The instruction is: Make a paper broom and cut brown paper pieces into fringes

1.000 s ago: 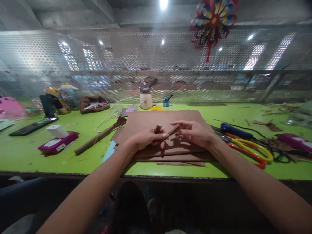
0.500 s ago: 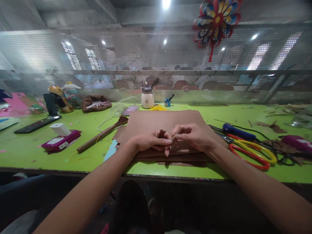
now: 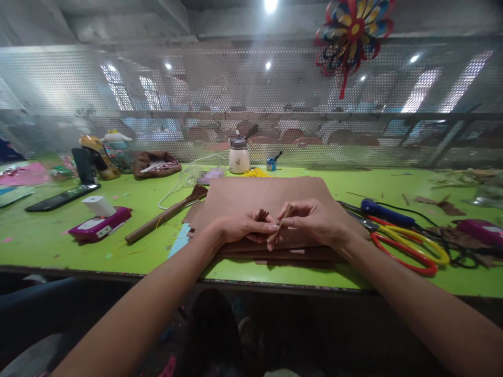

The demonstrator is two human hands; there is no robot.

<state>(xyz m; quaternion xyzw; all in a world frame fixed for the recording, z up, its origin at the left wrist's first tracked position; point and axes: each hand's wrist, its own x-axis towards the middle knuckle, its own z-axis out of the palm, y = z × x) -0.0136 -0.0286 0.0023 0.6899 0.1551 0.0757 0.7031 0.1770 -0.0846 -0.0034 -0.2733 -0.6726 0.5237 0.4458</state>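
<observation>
My left hand (image 3: 241, 226) and my right hand (image 3: 314, 220) meet above a stack of brown paper sheets (image 3: 259, 196) on the green table (image 3: 58, 241). Both pinch one small folded brown paper strip (image 3: 278, 229). The pleated end of that strip (image 3: 262, 214) sticks up above my left fingers. My right thumb and forefinger grip the loose end, which stands nearly upright. The fingertips of both hands touch each other.
Red and yellow scissors (image 3: 408, 251) and a blue-handled tool (image 3: 387, 212) lie to the right. A brown paper broom (image 3: 165, 214), a magenta device with a white roll (image 3: 100, 222) and a black phone (image 3: 63, 196) lie left. A glue jar (image 3: 239, 156) stands behind the sheets.
My right hand has moved in toward my left, and the strip's loose end has swung from slanting out to the right to nearly upright between the fingertips.
</observation>
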